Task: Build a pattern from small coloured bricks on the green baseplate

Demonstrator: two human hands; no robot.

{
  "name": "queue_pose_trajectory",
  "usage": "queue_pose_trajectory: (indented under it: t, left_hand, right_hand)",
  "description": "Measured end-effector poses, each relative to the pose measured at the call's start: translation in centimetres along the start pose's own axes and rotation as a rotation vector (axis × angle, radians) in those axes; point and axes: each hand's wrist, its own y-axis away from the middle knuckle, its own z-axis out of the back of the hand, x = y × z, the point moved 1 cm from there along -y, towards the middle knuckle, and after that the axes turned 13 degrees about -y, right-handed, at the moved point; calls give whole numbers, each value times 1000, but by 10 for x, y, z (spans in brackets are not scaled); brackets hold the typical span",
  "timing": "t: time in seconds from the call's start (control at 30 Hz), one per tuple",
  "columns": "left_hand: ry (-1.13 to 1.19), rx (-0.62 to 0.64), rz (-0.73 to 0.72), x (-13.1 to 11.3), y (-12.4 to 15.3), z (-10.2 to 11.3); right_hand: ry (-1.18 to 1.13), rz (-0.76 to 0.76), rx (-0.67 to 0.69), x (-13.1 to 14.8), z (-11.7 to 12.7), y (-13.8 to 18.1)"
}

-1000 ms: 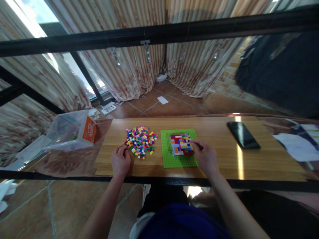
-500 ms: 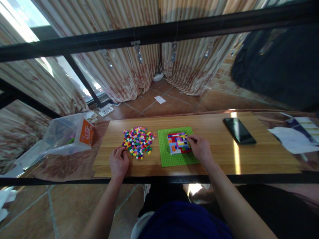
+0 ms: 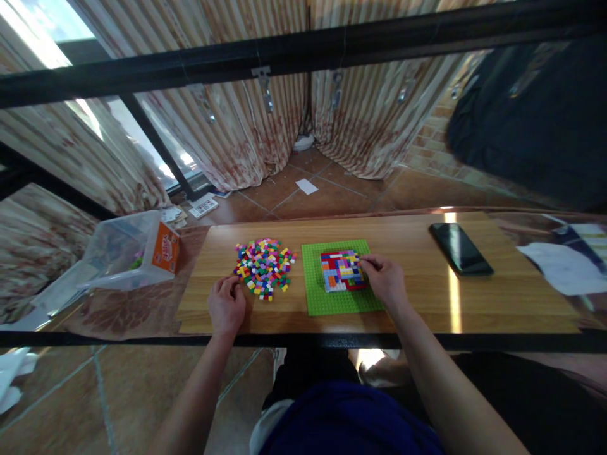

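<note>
Can't read the orange label on the bin, frame left. Same as a second ago: right hand bunched at the brick build mid-frame, left hand curled by the loose bricks, can't tell if either's pinching any.

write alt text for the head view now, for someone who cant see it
A person's right grip is at the right edge of a multicolored brick build on a green baseplate. Their left grip is beside a heap of loose bricks. A dark phone lies to the right, and a clear tub stands at far left.
</note>
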Motion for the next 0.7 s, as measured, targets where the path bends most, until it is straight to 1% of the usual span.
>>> queue_pose_trajectory:
  t: [0.27,0.7]
  left_hand:
    - [-7,-1,9,-2,0,0]
    - [-15,-18,10,-2,1,0]
  right_hand:
    - [2,-21,-38,7,-5,0]
    - [47,53,-83,5,-9,2]
